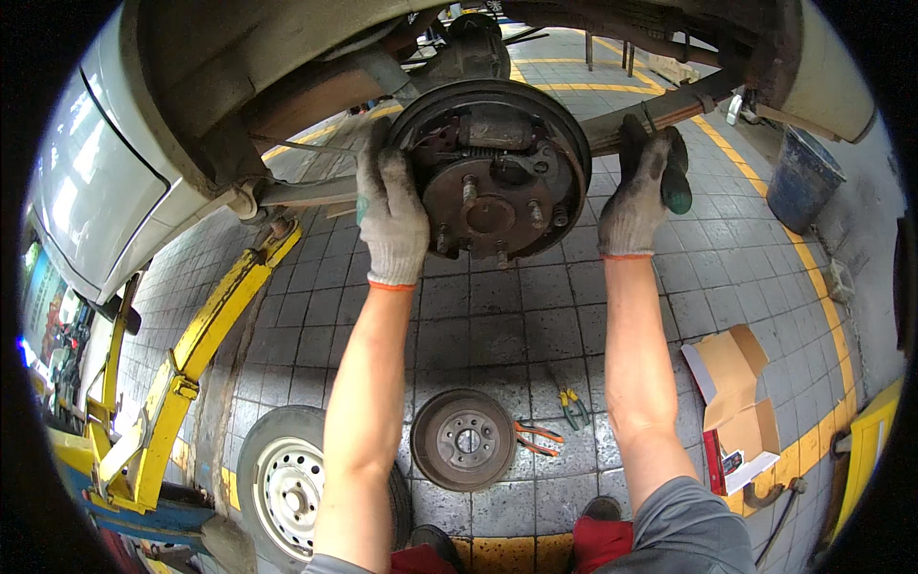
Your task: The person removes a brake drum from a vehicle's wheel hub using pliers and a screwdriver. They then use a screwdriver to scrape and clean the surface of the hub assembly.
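A brake assembly (491, 177) with its drum off hangs under the raised car, rusty, with studs on the hub. My left hand (390, 215), in a grey knit glove with dark fingers, lies along its left edge, fingers stretched upward. To the right, apart from the brake, my right hand (636, 196) is raised in a matching glove, its fingers partly bent. A dark rounded piece with a green end (678, 196) shows at its outer side; whether it is held or part of the glove is unclear. Below, a brake drum (442, 450) lies on the floor.
Pliers with orange handles (540, 437) and cutters with yellow-green handles (574, 407) lie beside the drum. A wheel (287, 478) rests at lower left, near a yellow lift arm (206, 344). An opened cardboard box (741, 411) and a dark bucket (803, 182) are on the right.
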Tool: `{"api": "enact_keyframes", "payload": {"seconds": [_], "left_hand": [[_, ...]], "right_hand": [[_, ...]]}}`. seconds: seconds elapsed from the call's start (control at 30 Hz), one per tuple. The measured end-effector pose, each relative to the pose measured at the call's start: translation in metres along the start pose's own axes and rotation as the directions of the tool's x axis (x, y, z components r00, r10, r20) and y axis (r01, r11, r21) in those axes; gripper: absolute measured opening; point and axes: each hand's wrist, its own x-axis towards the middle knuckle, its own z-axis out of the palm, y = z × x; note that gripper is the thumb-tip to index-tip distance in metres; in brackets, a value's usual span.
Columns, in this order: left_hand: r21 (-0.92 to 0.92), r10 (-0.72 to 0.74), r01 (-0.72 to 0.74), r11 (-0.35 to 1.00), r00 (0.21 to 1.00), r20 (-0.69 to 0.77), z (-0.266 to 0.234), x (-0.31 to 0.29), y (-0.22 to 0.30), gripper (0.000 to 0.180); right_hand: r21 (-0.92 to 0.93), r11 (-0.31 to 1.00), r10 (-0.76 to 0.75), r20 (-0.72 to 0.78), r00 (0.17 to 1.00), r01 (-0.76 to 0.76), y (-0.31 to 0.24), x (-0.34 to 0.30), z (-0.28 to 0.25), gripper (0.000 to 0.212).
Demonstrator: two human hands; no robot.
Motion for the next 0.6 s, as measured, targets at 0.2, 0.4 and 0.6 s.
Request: {"api": "enact_keyframes", "payload": {"seconds": [0.2,0.4,0.6], "left_hand": [[-0.194,-0.115,0.125,0.973,0.992,0.059,0.001,-0.003,0.020,0.050],[-0.153,-0.043,0.038,0.987,0.999,-0.031,0.001,-0.003,0.020,0.046],[-0.069,-0.035,0.031,0.997,0.998,-0.047,0.006,-0.004,0.011,0.044]], "right_hand": [[-0.256,0.966,0.040,0.206,0.978,0.015,-0.020,-0.001,0.016,0.058],[-0.235,0.956,-0.066,0.414,0.908,0.177,-0.027,0.037,-0.021,0.049],[-0.543,0.790,-0.180,0.239,0.954,0.285,-0.014,0.013,0.019,0.049]]}}
